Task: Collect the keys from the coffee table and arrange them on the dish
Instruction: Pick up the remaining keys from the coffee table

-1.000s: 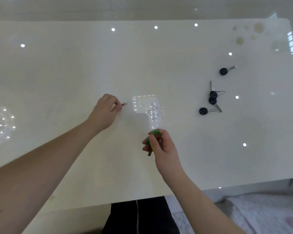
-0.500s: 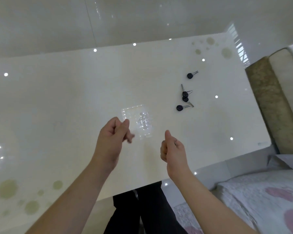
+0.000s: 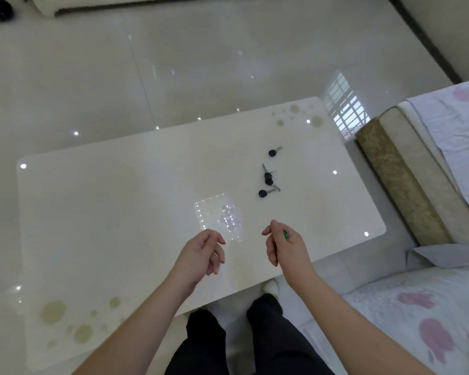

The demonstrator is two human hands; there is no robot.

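Four black keys (image 3: 268,174) on table (image 3: 119,212); right hand (image 3: 282,246) clasps green key (image 3: 285,235); left hand (image 3: 203,253) loosely curled, empty.

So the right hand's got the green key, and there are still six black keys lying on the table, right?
Not six. The head view shows four black keys left on the coffee table, beyond the clear dish. The right hand does have its grip closed on a green key.
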